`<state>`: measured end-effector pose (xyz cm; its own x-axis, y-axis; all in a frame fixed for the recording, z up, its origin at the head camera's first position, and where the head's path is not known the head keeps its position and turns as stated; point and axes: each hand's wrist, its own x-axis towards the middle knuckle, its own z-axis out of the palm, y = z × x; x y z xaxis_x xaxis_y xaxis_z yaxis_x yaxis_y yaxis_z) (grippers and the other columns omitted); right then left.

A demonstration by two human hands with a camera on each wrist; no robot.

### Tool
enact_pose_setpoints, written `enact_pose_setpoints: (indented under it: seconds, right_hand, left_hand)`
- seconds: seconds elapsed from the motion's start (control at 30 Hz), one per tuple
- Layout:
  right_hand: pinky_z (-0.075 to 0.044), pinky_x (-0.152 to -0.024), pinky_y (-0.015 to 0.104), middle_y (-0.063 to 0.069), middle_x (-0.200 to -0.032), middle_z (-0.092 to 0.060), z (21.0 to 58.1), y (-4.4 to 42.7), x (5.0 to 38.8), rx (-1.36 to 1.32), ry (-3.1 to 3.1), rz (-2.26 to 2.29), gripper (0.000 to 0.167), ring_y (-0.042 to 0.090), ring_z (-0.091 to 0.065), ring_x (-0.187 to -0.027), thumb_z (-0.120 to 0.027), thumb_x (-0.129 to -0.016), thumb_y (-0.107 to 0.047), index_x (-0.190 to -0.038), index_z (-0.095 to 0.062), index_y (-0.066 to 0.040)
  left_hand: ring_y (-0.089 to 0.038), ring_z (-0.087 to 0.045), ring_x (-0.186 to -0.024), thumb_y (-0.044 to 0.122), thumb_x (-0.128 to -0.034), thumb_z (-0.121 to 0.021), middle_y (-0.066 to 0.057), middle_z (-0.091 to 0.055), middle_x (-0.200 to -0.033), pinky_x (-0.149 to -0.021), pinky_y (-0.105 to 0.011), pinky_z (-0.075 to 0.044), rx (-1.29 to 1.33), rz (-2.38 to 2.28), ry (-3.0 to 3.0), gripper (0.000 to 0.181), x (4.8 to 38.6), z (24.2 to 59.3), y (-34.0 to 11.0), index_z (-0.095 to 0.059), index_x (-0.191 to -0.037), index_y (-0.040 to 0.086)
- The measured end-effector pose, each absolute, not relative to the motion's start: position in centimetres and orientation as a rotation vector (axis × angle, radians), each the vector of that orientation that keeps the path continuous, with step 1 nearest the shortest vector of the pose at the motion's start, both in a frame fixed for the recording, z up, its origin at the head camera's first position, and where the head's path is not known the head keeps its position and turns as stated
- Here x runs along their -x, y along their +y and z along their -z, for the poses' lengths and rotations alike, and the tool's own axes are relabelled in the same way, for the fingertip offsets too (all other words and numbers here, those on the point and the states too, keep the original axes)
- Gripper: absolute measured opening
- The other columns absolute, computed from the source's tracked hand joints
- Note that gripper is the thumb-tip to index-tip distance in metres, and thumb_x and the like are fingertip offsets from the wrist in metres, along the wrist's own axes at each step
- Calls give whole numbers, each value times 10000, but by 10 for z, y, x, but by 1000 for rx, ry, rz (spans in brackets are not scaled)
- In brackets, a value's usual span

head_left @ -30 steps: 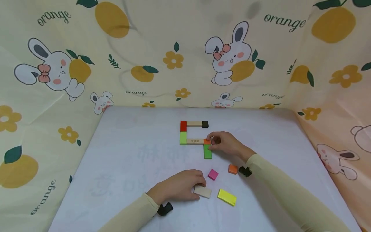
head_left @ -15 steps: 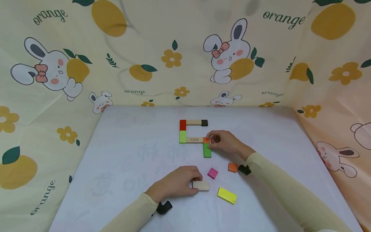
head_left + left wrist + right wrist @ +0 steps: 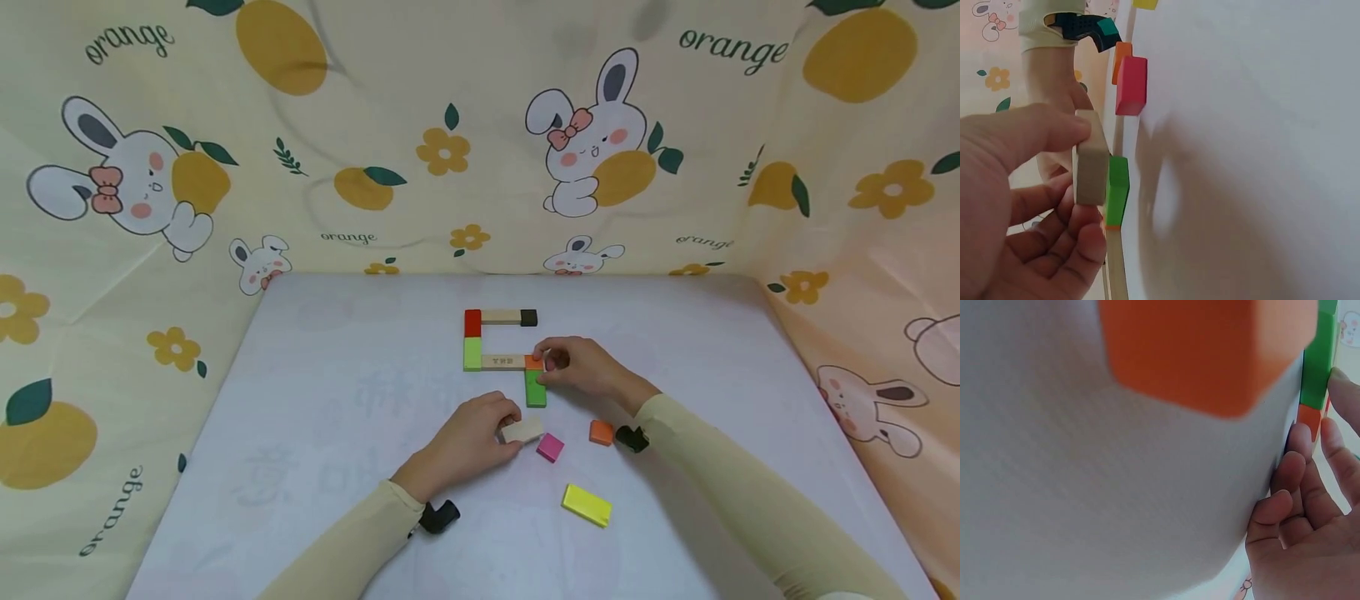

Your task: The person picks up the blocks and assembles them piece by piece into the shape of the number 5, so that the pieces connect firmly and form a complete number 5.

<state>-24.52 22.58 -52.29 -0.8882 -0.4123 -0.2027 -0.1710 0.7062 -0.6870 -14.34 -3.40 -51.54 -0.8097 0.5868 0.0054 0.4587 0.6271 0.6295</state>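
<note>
My left hand (image 3: pixel 471 437) pinches a plain wooden block (image 3: pixel 522 430) between thumb and fingers. In the left wrist view that block (image 3: pixel 1090 159) appears raised off the white tabletop. My right hand (image 3: pixel 588 372) rests against a small orange block (image 3: pixel 533 363) and the green block (image 3: pixel 536 390) just below it. In the right wrist view its thumb touches the green block (image 3: pixel 1318 362), while fingertips lie at the orange one (image 3: pixel 1309 419). These two join a row with a marked wooden block (image 3: pixel 502 362), a light green block (image 3: pixel 472 354) and a red block (image 3: pixel 472 322).
Another wooden block (image 3: pixel 501 317) and a black block (image 3: pixel 528 317) form the row's far end. Loose on the white table (image 3: pixel 315 467) lie a pink block (image 3: pixel 551 447), an orange block (image 3: pixel 601 432) and a yellow block (image 3: pixel 587 505). Patterned cloth (image 3: pixel 375 108) rises behind.
My left hand has moved away from me with the wooden block, from near the yellow block to beside the pink one. My right hand has stayed at the row.
</note>
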Motion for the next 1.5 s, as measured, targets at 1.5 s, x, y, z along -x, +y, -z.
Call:
enact_pose_setpoints:
  seconds: [1.5]
  right_hand:
    - [-501,-828,384,22,-952,-629,525,225,246,427,2564,981,343,245,-578,-961,-887,-939,-241,-1244,-733,-207]
  left_hand:
    - [-94,-550,-787,250,-935,-875,67,-570,-919,-701,-216,-490,-676,-886,2694,255,155,532,-12,-740,-1099,107]
